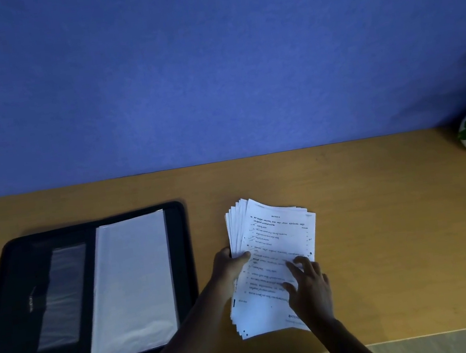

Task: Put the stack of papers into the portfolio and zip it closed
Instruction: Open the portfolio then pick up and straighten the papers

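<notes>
The stack of papers [273, 260] lies fanned on the desk [381, 215] at about 3 o'clock from the open portfolio [92, 291], near it but apart. The left hand [229, 265] pinches the stack's left edge, thumb on top, probably to square and lift the sheets. The right hand [309, 288] rests on them with fingers spread, likely steadying the loose pages.

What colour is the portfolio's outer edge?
Black, on the portfolio, seen in the head view.

Head camera looks down, near, at the desk [381, 215]
</notes>
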